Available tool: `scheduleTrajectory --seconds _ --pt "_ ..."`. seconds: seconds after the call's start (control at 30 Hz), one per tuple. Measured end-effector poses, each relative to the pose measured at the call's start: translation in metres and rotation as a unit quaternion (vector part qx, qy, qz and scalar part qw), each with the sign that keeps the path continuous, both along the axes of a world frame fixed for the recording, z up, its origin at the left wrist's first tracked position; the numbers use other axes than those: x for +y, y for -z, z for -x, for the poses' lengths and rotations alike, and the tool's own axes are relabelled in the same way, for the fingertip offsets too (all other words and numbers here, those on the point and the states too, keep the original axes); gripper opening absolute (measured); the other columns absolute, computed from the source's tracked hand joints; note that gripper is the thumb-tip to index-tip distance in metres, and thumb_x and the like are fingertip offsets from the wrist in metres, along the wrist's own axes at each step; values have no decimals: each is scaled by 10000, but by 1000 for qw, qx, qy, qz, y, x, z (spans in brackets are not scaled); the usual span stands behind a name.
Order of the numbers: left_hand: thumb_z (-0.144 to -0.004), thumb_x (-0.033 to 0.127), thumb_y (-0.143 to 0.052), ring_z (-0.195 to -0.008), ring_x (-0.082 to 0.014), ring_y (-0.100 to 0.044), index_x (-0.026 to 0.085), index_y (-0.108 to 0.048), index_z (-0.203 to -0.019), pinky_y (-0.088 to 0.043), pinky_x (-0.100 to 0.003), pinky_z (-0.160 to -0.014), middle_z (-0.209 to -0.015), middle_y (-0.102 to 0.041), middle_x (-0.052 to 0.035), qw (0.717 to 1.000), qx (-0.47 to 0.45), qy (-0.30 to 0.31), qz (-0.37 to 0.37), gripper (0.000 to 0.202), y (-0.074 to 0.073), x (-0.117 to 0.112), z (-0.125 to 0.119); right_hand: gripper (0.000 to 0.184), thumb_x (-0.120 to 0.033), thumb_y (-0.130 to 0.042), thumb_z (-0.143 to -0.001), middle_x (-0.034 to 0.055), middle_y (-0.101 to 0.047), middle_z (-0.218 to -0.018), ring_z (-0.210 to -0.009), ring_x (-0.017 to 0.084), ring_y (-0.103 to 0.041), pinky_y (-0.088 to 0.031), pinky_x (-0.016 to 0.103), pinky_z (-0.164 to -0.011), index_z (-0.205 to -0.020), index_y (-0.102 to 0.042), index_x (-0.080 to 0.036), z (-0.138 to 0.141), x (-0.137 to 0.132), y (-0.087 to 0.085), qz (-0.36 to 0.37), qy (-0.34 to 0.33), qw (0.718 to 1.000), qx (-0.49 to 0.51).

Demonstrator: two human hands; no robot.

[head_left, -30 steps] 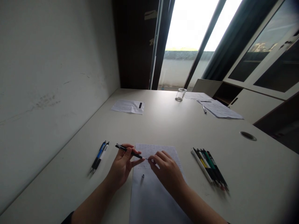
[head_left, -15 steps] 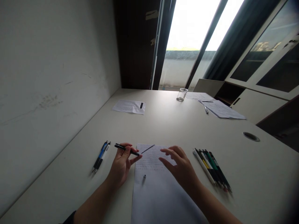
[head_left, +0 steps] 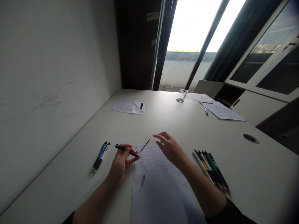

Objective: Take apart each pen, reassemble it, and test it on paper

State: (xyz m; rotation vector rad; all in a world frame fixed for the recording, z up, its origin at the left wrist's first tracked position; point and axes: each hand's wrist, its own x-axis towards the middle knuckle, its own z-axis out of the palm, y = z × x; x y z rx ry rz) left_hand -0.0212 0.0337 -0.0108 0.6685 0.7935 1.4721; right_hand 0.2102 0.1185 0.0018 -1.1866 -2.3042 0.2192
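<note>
My left hand (head_left: 121, 163) is closed on a black pen barrel (head_left: 121, 148), held slantwise between thumb and fingers. A thin dark pen refill (head_left: 145, 145) slopes up and right from beside the left fingertips; whether they grip its lower end I cannot tell. To the right, my right hand (head_left: 169, 147) is open, fingers stretched toward the refill's upper end with a small gap between. Beneath both is a sheet of paper (head_left: 158, 186) with handwriting on its upper part. A small pen tip piece (head_left: 143, 177) sits on the sheet.
Two pens, one blue (head_left: 100, 156) and one white, lie left of the sheet. Several more pens (head_left: 211, 169) lie in a row at right. Farther back are a folded paper (head_left: 129, 107), a glass (head_left: 182, 95), stacked papers (head_left: 225, 111) and a pen (head_left: 206, 111). A round desk hole (head_left: 250, 138) is at right.
My right hand has moved forward and left, toward the refill's upper end. The refill now points more steeply upward. My left hand has barely moved.
</note>
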Motion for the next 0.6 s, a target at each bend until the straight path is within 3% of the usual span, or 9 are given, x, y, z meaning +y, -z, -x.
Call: scheduleTrajectory --seconds 0.17,0.33,0.6 --pt "-878 352 -664 -920 -209 -643 218 -584 -958 -538 -498 -890 -804 -646 -1 1000 -15 -4 10 175 -5 -1 -1 289 -145 -563 -941 67 -594 -1100 -1015 211 -575 -500 377 -900 -1194 -649 -253 18 24 10 0 -12 997 -72" --pt "-890 342 -652 -890 -216 -664 212 -583 -962 -503 -517 -920 -765 -651 3 999 -26 -25 6 164 1 2 1 211 -169 -582 -940 51 -594 -1088 -1009 198 -553 -472 333 -906 -1087 -693 -271 20 27 23 -3 -20 995 -101" --pt "-866 351 -678 -855 -218 -686 197 -593 -932 -475 -471 -948 -728 -663 5 998 -31 -57 2 187 2 3 3 121 -162 -574 -939 80 -617 -1012 -935 215 -541 -456 334 -865 -928 -687 -203 17 30 28 -6 -16 994 -108"
